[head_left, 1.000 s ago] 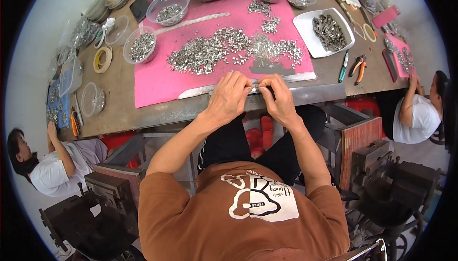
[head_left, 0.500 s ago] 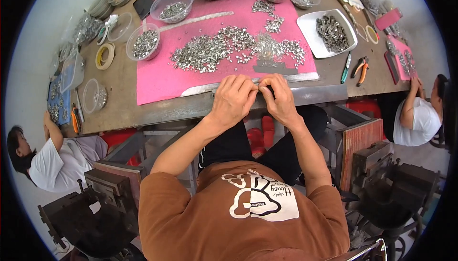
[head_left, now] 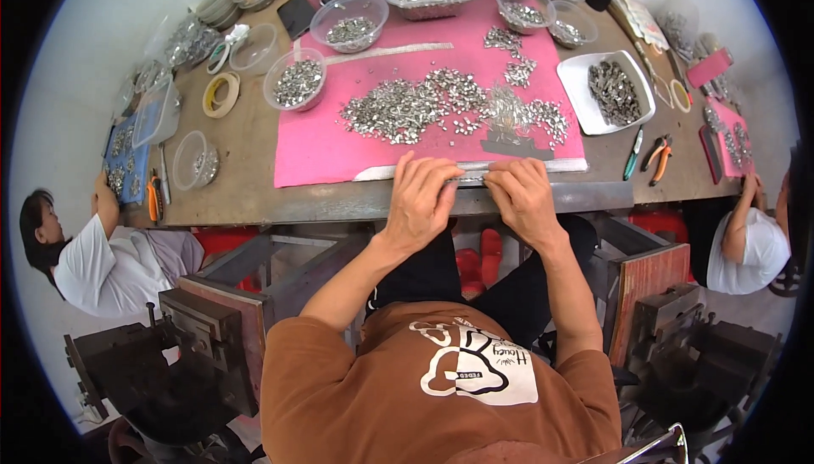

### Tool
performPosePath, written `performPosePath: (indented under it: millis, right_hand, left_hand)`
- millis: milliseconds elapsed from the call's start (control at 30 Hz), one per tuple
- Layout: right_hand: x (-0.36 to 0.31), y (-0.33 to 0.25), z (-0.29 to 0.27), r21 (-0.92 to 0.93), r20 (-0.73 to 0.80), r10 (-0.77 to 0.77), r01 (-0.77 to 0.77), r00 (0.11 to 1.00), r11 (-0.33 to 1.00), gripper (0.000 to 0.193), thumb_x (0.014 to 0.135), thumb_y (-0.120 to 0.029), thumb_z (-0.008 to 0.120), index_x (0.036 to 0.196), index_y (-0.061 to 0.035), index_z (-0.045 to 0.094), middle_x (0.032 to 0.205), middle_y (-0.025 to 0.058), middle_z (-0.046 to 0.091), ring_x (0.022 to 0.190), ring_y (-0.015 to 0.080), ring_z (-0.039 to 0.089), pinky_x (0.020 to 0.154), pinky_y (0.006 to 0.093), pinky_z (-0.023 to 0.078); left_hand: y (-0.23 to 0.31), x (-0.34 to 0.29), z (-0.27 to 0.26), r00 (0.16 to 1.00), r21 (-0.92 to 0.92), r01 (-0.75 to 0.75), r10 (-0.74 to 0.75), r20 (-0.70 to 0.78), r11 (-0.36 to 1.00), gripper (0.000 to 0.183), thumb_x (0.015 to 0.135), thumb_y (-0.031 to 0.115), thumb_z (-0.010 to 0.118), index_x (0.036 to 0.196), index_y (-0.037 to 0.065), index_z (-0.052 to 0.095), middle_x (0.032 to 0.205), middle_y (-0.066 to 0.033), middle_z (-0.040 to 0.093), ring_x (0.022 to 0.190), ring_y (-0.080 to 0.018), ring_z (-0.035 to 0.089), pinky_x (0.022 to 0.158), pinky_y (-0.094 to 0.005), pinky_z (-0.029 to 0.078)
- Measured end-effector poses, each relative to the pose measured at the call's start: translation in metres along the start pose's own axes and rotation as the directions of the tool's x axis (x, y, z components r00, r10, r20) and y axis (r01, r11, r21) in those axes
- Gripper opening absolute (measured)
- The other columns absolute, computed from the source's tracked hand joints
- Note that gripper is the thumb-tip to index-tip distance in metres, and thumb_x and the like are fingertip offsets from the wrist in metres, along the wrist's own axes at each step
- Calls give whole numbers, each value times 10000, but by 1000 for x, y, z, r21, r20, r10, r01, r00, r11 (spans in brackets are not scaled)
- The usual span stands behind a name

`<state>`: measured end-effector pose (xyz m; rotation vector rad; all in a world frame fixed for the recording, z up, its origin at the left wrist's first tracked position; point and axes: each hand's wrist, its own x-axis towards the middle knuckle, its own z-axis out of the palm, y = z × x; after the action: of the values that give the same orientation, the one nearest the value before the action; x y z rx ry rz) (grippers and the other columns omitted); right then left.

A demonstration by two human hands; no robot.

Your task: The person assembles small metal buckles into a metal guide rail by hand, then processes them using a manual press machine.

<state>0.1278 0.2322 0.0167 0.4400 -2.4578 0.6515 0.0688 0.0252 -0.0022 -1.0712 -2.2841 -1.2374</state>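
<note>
At the lower edge of the pink mat, a metal strip is being pinched by the left hand and right hand, fingers closed on it, while most small metal parts are lying unsorted mid-frame.

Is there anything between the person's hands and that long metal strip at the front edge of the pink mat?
Nothing visible. The left hand and right hand both rest right on the metal strip, fingertips meeting near its middle. The pile of small metal parts lies farther back on the pink mat, clear of the hands.
</note>
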Motion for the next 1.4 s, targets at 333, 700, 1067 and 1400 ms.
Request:
performPosePath:
  millis: [333,700,1067,1400]
  right_hand:
    - [7,2,-9,14,81,0,-1,997,1000,155,814,-25,759,929,-62,663,931,52,673,880,251,641,857,392,453]
    - [7,1,-6,-6,84,-27,27,996,1000,135,829,-29,755,929,-70,673,920,55,669,866,254,637,849,389,449]
    - [75,24,48,121,89,-79,68,993,990,204,850,-28,719,1041,-96,740,846,70,610,841,268,603,796,397,454]
    - [91,21,81,-50,144,-188,197,972,979,50,866,-90,663,899,-72,696,859,71,599,900,258,592,829,395,451]
  left_hand:
    - [-67,32,-33,994,268,107,-99,-44,957,123,867,175,756,967,108,729,909,-35,643,912,-240,581,943,-421,366]
    - [-74,44,-17,1000,403,29,-22,-22,915,77,825,162,767,864,134,706,873,-18,604,941,-231,564,925,-455,352]
    - [-62,29,-45,998,262,33,-44,37,965,79,841,84,716,880,113,654,861,-6,641,882,-217,595,943,-432,344]
    - [-65,17,-44,992,222,25,-52,114,975,69,880,145,731,939,115,712,907,-19,601,944,-215,579,967,-458,336]
